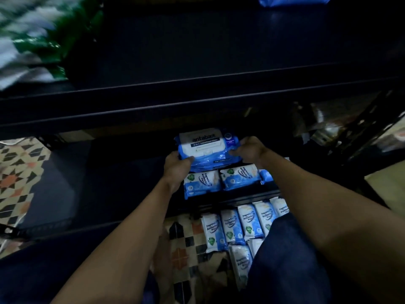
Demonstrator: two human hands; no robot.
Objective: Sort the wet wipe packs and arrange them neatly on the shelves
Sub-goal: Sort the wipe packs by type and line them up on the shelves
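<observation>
A large blue and white Antabax wipe pack (207,148) lies on the dark lower shelf (122,183), under the upper shelf's edge. My left hand (177,165) grips its left end and my right hand (252,150) grips its right end. It looks stacked on more blue packs beneath it. Just in front, small blue and white antibacterial wipe packs (221,179) lie side by side on the same shelf. Several more small packs (241,224) stand in a row on the tiled floor below the shelf edge.
The upper shelf (197,62) is dark and wide, with green and white packs (32,40) blurred at its left and a blue bag (291,0) at the top. Patterned floor tiles (17,172) show left. A metal rack frame (361,128) stands right. My blue-clad knee (285,260) covers some floor packs.
</observation>
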